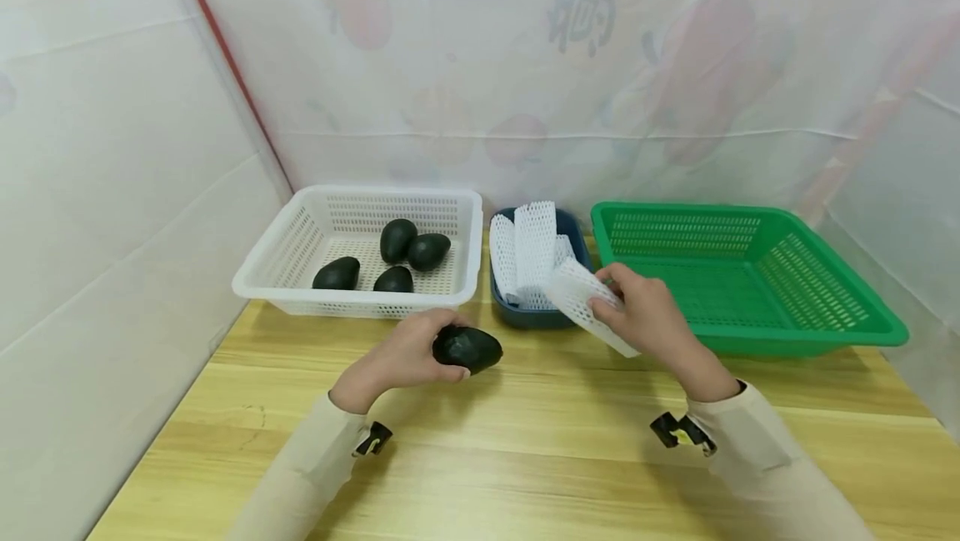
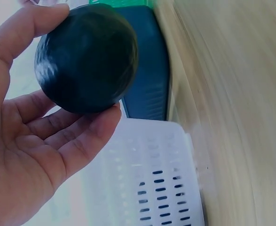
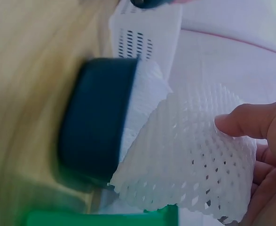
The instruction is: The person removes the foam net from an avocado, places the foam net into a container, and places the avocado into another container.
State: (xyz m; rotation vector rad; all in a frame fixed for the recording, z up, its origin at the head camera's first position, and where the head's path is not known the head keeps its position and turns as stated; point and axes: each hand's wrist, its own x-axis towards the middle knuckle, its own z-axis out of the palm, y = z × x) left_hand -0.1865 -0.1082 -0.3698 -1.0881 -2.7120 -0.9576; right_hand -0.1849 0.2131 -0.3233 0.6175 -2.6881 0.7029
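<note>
My left hand (image 1: 412, 353) grips a dark avocado (image 1: 468, 348) above the table, in front of the white basket. In the left wrist view the thumb and fingertips press round the avocado (image 2: 86, 59). A white foam net sleeve (image 1: 585, 298) is pinched between thumb and fingers of my right hand (image 1: 647, 312). Seen from the right wrist, the foam net sleeve (image 3: 189, 155) spreads wide, with the thumb on its face. Behind it, a dark blue bin (image 1: 536, 320) holds several more foam net sleeves (image 1: 535, 249).
At the back left stands a white perforated basket (image 1: 281, 299) with several avocados (image 1: 397, 241) in it. A green basket (image 1: 780, 341) stands at the back right. Printed white sheeting (image 1: 480, 66) hangs behind the wooden table (image 1: 510, 466).
</note>
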